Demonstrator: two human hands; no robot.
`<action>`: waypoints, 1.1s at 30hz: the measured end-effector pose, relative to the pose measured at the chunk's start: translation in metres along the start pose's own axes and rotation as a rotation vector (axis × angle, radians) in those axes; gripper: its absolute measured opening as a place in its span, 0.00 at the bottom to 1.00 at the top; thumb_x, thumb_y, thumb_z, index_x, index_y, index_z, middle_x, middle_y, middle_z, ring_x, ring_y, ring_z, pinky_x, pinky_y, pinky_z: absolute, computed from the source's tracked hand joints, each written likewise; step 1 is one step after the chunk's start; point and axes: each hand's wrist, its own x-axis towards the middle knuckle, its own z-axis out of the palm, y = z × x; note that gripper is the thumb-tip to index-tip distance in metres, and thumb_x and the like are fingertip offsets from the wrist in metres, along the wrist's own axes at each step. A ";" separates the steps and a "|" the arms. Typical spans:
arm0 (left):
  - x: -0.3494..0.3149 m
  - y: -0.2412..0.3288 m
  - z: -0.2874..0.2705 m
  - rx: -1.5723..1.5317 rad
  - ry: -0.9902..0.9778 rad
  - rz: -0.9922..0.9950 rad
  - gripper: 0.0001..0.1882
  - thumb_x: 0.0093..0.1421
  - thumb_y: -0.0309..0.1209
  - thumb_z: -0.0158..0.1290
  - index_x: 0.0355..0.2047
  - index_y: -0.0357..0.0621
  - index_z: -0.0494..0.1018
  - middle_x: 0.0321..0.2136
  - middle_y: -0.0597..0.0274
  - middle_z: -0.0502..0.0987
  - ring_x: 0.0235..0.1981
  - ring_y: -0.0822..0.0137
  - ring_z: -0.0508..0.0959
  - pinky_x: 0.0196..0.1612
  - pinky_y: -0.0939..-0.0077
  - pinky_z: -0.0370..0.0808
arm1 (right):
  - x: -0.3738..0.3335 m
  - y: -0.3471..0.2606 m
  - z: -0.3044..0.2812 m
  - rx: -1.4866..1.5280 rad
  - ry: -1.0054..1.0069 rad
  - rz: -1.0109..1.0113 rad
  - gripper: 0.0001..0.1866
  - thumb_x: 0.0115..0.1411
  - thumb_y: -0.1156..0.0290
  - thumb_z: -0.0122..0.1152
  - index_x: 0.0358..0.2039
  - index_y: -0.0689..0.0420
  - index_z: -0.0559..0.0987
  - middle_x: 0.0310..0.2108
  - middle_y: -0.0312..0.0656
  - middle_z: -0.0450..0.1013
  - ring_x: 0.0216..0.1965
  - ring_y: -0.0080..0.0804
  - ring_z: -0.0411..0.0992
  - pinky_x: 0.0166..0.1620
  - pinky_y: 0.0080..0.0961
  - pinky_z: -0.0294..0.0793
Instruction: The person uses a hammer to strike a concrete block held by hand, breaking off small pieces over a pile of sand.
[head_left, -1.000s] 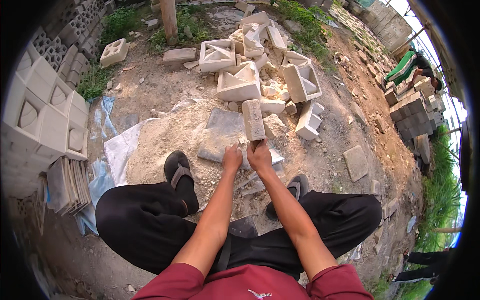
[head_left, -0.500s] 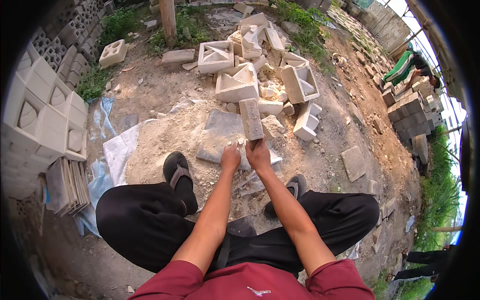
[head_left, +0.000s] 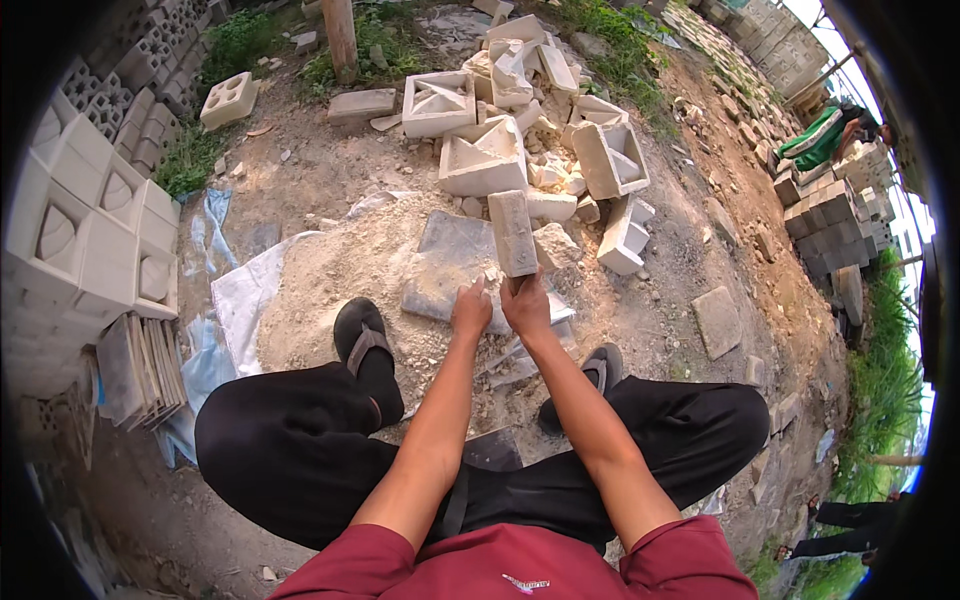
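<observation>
My right hand (head_left: 526, 304) is closed around the near end of a dusty, brick-shaped block (head_left: 513, 232), which points away from me, raised over the ground. A dark part shows between block and fingers; whether it is a handle I cannot tell. Just to its left, my left hand (head_left: 470, 308) is closed, with a small pale chip (head_left: 490, 275) at its fingertips; how firmly it grips is hidden. Beneath both hands lies a flat grey slab (head_left: 445, 250) strewn with crumbs and dust.
Broken pale hollow blocks (head_left: 483, 160) are heaped beyond the slab. Crushed material (head_left: 330, 270) covers a white sheet (head_left: 240, 305) at left. Moulded blocks (head_left: 110, 205) are stacked far left, beside thin boards (head_left: 145, 370). A person in green (head_left: 815, 140) bends by grey blocks (head_left: 830, 225) at right.
Hands and block sit slightly further right in view, as does the whole scene. The left hand has come up a little relative to the slab. Far right, the person in green has shifted posture.
</observation>
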 end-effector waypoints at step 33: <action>-0.006 0.033 -0.006 0.045 -0.011 -0.026 0.25 0.58 0.36 0.43 0.57 0.56 0.68 0.46 0.43 0.68 0.46 0.42 0.73 0.47 0.51 0.71 | -0.003 0.024 0.000 -0.243 -0.255 0.082 0.43 0.52 0.61 0.60 0.55 0.81 0.52 0.29 0.69 0.73 0.33 0.66 0.74 0.38 0.49 0.75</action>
